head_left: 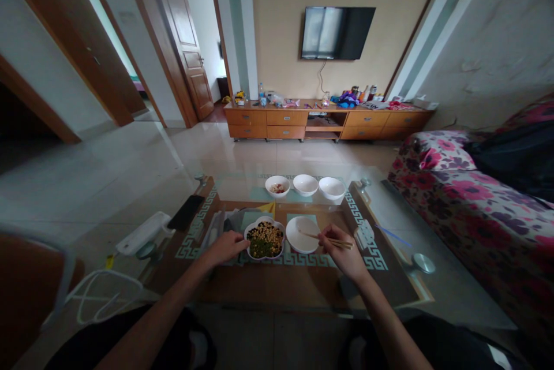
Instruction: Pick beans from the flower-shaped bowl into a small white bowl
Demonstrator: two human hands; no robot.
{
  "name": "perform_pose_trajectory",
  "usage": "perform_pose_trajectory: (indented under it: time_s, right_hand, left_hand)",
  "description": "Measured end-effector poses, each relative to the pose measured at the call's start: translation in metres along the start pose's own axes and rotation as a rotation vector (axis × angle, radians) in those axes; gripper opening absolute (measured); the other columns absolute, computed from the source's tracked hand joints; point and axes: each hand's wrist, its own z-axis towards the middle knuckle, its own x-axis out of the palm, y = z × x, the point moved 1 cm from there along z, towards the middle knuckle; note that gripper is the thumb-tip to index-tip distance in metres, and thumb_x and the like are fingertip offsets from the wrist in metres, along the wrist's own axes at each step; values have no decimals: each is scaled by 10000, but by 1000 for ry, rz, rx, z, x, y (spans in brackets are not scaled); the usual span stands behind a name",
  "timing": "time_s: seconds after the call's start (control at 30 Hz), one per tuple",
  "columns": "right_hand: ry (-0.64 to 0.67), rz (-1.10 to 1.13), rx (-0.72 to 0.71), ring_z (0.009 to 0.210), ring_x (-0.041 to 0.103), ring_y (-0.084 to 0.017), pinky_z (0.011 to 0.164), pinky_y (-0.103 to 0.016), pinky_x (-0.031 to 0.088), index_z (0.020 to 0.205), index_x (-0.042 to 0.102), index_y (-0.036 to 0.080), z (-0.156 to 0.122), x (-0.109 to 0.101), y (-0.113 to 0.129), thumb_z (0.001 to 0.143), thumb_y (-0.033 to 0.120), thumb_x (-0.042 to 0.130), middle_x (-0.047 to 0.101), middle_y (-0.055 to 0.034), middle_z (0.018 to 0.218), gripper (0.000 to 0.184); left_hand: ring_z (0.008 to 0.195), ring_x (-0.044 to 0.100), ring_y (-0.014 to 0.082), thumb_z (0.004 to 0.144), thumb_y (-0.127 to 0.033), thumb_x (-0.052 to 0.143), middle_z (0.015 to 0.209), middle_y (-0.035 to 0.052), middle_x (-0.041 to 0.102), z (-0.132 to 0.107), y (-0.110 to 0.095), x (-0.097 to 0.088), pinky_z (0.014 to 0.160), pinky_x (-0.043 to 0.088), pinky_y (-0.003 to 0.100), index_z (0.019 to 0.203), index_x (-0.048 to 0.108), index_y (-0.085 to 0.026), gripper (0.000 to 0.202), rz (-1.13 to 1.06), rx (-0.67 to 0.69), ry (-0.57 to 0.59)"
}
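My left hand [228, 246] grips the left rim of a white flower-shaped dish [284, 234], its fingers closed at the edge. Inside the dish lie small green beans [261, 248], yellowish beans [270, 232] that look like soybeans, and some dark ones. A pair of wooden chopsticks [335, 241] is held in my right hand [341, 251], with the tips over a round white bowl or plate [302, 246] just right of the dish. Whether anything is between the tips is too small to tell.
Three white bowls stand in a row farther back: one with reddish and pale bits [277, 188], then a middle bowl [305, 185] and a right bowl [332, 188]. On the glass table's left are a dark phone-like slab [186, 212] and a white power strip [144, 234]. A flowered sofa [467, 202] flanks the right.
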Motion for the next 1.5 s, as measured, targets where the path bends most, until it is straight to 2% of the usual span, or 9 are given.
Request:
perform_pose_trajectory:
  time_s: [0.1, 0.2, 0.4, 0.57, 0.77, 0.93, 1.13, 1.33, 1.5]
  right_hand:
    - [1, -75, -1, 612, 728, -232, 586, -311, 548, 840, 641, 249, 0, -3, -5, 953, 627, 658, 755, -35, 690, 395]
    - [11, -147, 7, 598, 714, -228, 561, -302, 521, 825, 644, 248, 1, -5, -9, 957, 608, 642, 751, -35, 681, 384]
    - [-20, -278, -12, 596, 704, -227, 566, -305, 512, 807, 642, 250, 2, -8, -15, 983, 598, 625, 734, -30, 670, 391]
    - [-95, -293, -78, 607, 693, -223, 574, -311, 514, 812, 640, 254, -4, -7, -4, 1017, 642, 609, 734, -37, 689, 440]
    - [-129, -225, -115, 610, 700, -234, 557, -318, 528, 831, 684, 248, -16, 9, 16, 982, 713, 639, 760, -64, 715, 490]
    - [-75, -157, -176, 626, 703, -231, 583, -324, 546, 801, 682, 248, -28, 38, 19, 1003, 648, 640, 752, -51, 712, 450]
    - [28, -79, -156, 686, 737, -238, 610, -323, 567, 846, 689, 232, -38, 71, 14, 1036, 621, 612, 792, -67, 778, 440]
    - [29, -94, -171, 709, 742, -237, 625, -313, 568, 847, 715, 237, -33, 77, 2, 1032, 582, 649, 791, -52, 799, 397]
    - [61, -132, -198, 686, 735, -219, 611, -291, 540, 864, 702, 232, -33, 80, -2, 1039, 483, 648, 784, -41, 788, 310]
  left_hand:
    - [867, 703, 261, 864, -554, 661, 885, 68, 755, -4, -1, -8, 740, 467, 310, 853, 711, -214, 344, 136, 70, -196]
    - [1042, 737, 289, 929, -552, 626, 1119, 88, 793, -8, 5, -9, 908, 513, 363, 1071, 729, -226, 371, 166, 88, -344]
    - [1092, 734, 311, 966, -603, 623, 1312, 124, 745, -12, 28, -3, 965, 565, 439, 1377, 621, -222, 561, 80, 75, -507]
    - [1049, 707, 250, 1034, -572, 538, 1434, 93, 658, -22, 25, 4, 974, 562, 411, 1439, 642, -270, 515, 106, 182, -465]
    - [789, 652, 174, 1014, -507, 576, 1233, 71, 686, -22, 15, 8, 799, 545, 342, 1393, 717, -277, 466, 92, 155, -389]
    - [802, 650, 182, 965, -457, 628, 1171, 83, 685, -17, 10, 10, 804, 539, 334, 1322, 767, -232, 445, 23, 194, -354]
    - [863, 665, 205, 958, -477, 632, 1131, 80, 690, -17, 11, 12, 807, 541, 332, 1308, 781, -240, 448, 8, 234, -329]
    - [873, 676, 216, 952, -525, 636, 1089, 77, 697, -17, 10, 8, 799, 540, 326, 1302, 785, -232, 480, 17, 255, -269]
    - [892, 688, 224, 917, -487, 655, 1061, 74, 709, -18, 6, 5, 810, 545, 324, 1185, 797, -215, 408, 50, 285, -242]
